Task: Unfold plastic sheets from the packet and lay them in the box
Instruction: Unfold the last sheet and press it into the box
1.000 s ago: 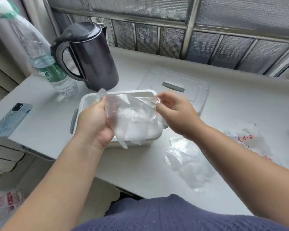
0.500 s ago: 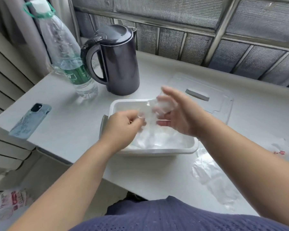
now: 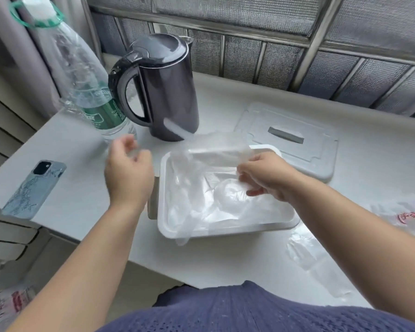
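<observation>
The fingers (image 3: 246,169) of the right hand (image 3: 268,179) were curled and pinched one edge of a thin, clear plastic sheet (image 3: 216,149). The sheet stretched up and away from them, over the far rim of a white rectangular plastic box (image 3: 163,188). More crumpled clear sheets (image 3: 228,202) lay inside the box, one corner spilling over its near rim.

The left hand (image 3: 128,176) hovered just left of the box, its fingers (image 3: 120,145) loosely curled. A faint blur sat at the fingertips; whether they gripped any film could not be made out.

Behind the box to the right lay its flat white lid with a grey strip (image 3: 297,142). Behind it to the left stood a dark grey electric kettle (image 3: 168,92) and, further left, a clear water bottle with a green label (image 3: 86,87), its top cut off by the frame edge. Well left of the box lay a pale blue phone (image 3: 34,188), face down. To the right of the box a clear packet with red print (image 3: 405,218) was partly cut off, and a loose clear sheet (image 3: 316,257) lay flat on the white table (image 3: 82,168), hard to see against it.
</observation>
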